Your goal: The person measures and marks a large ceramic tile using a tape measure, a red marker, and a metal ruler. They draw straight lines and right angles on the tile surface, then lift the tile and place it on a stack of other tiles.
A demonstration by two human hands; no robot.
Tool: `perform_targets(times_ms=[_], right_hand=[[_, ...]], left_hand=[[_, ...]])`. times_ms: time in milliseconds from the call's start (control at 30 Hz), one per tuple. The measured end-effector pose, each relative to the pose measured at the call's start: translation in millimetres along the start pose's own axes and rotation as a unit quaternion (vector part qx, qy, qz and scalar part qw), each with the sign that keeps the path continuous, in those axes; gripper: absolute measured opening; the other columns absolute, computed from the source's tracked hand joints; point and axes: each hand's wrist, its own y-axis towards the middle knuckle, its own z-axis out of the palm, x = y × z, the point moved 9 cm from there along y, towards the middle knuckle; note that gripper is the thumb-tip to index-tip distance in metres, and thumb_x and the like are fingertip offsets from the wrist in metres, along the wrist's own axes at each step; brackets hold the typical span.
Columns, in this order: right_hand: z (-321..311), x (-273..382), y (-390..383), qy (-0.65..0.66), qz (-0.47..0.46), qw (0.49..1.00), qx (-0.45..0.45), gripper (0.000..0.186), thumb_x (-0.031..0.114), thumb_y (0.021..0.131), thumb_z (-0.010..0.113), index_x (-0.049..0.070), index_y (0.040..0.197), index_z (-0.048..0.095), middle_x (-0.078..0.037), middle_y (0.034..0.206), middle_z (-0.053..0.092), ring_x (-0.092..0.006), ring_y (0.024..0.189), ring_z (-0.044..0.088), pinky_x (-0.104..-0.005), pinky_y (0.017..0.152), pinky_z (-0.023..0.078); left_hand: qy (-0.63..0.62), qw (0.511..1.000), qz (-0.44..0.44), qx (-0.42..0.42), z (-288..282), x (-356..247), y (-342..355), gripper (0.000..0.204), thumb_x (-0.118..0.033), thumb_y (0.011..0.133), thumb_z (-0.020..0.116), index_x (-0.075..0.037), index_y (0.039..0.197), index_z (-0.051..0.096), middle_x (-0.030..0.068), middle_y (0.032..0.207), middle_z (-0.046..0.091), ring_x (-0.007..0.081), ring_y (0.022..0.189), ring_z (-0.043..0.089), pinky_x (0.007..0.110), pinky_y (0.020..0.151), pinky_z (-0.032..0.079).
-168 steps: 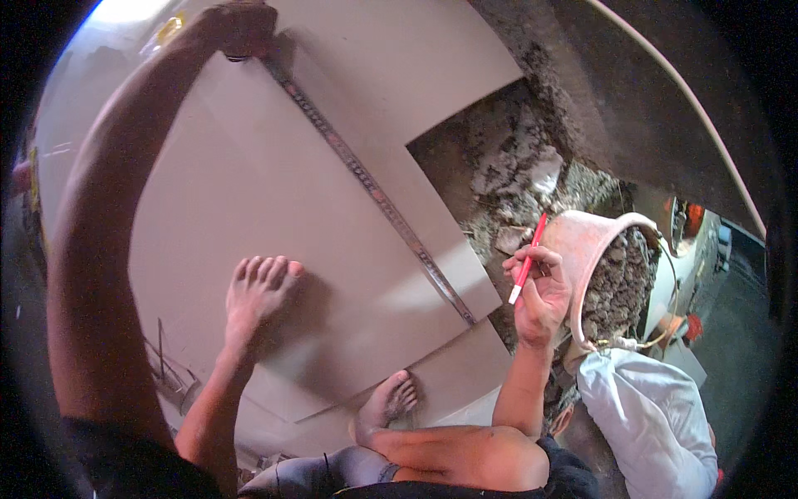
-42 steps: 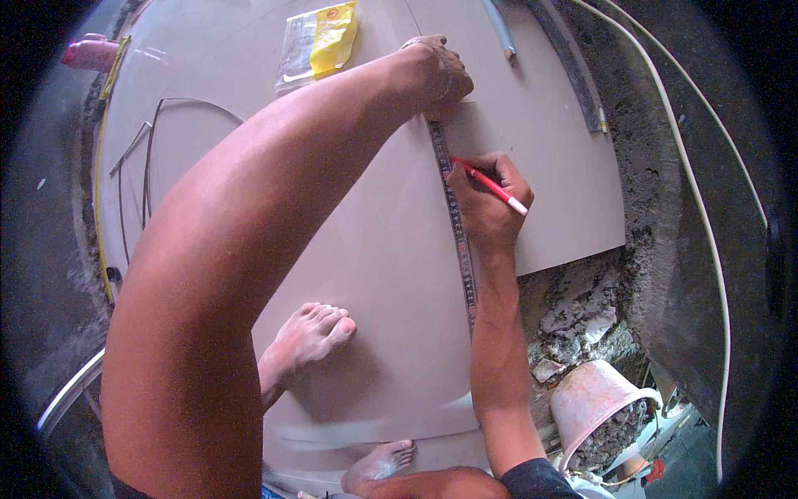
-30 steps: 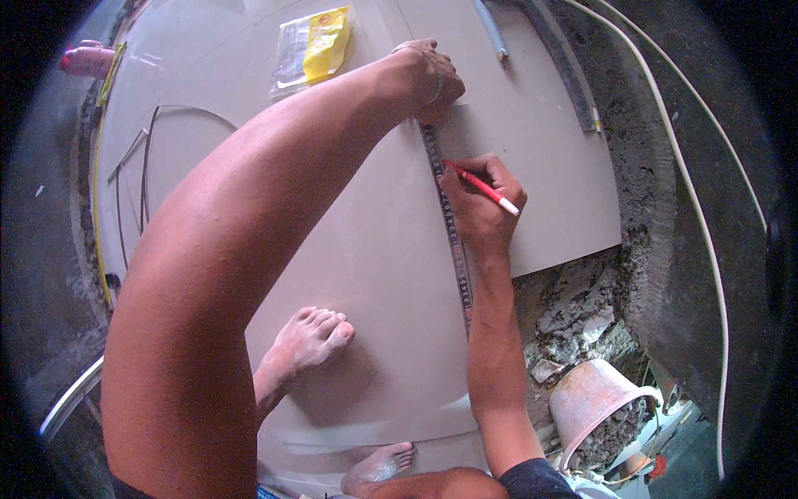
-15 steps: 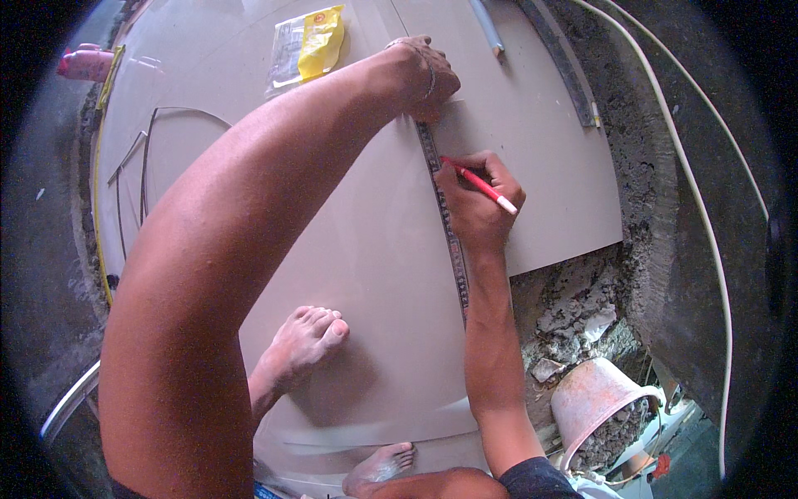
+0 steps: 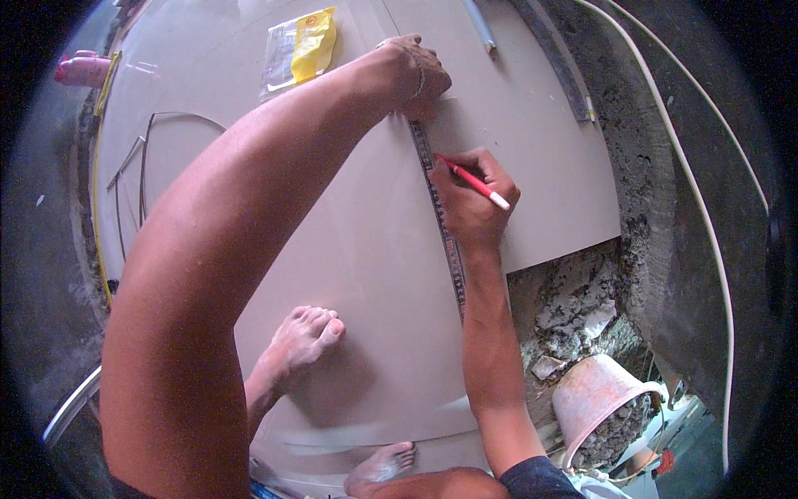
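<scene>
My left hand (image 5: 420,76) is closed at the upper end of an extended metal tape measure (image 5: 453,258), covering that end; the long forearm crosses from lower left. Below it, my right hand (image 5: 478,204) grips a red pen with a white end (image 5: 476,183), its tip at the tape's right edge. The tape lies over large pale tiles (image 5: 557,191). My bare feet (image 5: 303,341) rest on the tile below and left of the tape.
A yellow-and-clear packet (image 5: 309,41), a light blue rod (image 5: 479,25) and a dark straightedge (image 5: 565,66) lie above. At left are wire strips (image 5: 147,162) and a pink bottle (image 5: 83,68). Rubble (image 5: 594,320), a mortar bucket (image 5: 586,387) and a white cable (image 5: 706,224) are at right.
Since the oldest frame, my right hand has brought the pen from beside the bucket up onto the tape, and the view has turned. Over the last second both hands barely move.
</scene>
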Motion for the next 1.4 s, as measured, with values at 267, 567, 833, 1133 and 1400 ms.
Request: perform_targets(times_ms=[267,567,833,1133,1400], right_hand=[[-0.7,6.0,-0.3,-0.038,-0.027,0.999,0.003,0.022,0.016,0.085,0.090,0.000,0.091,0.076,-0.005,0.075,0.074,-0.0096,0.069,0.067,-0.0293,0.064,0.056],[-1.2,4.4,0.0,-0.038,-0.023,0.999,-0.007,0.023,0.017,0.085,0.090,0.000,0.089,0.075,-0.005,0.075,0.074,-0.0095,0.068,0.066,-0.0285,0.064,0.056],[-1.9,0.8,1.4,-0.036,-0.008,0.999,-0.014,0.021,0.016,0.084,0.088,0.000,0.088,0.076,-0.006,0.074,0.076,-0.0099,0.069,0.069,-0.0289,0.066,0.057],[-20.2,-12.8,3.5,0.200,0.098,0.974,-0.032,0.007,0.007,0.089,0.073,0.001,0.090,0.070,-0.008,0.083,0.071,-0.0140,0.071,0.066,-0.0306,0.067,0.056],[-187.3,17.0,-115.9,0.312,0.080,0.944,-0.070,0.025,0.010,0.085,0.048,-0.003,0.090,0.069,-0.012,0.091,0.071,-0.0215,0.083,0.066,-0.0300,0.075,0.051]], left_hand=[[0.003,1.000,0.012,0.012,0.2,-1.0,-2.0,0.028,-0.034,0.091,0.069,-0.016,0.107,0.083,0.0048,0.113,0.082,0.0222,0.117,0.073,0.046,0.115,0.043],[-0.002,1.000,0.006,-0.020,-0.3,1.2,-1.3,0.029,-0.038,0.090,0.073,-0.016,0.106,0.084,0.0038,0.112,0.082,0.0212,0.115,0.073,0.045,0.111,0.045],[0.015,1.000,0.011,-0.025,1.5,-0.1,0.4,0.028,-0.040,0.092,0.072,-0.017,0.104,0.084,0.0035,0.110,0.082,0.0214,0.114,0.073,0.045,0.107,0.047],[0.042,0.999,0.019,-0.013,-1.2,-2.7,-1.9,0.025,-0.036,0.096,0.072,-0.015,0.102,0.083,0.0051,0.114,0.081,0.0233,0.121,0.071,0.047,0.113,0.047],[0.012,0.997,0.080,0.018,-4.3,28.8,-64.3,0.033,-0.050,0.096,0.075,-0.017,0.095,0.081,0.0035,0.098,0.073,0.0230,0.111,0.062,0.046,0.107,0.050]])
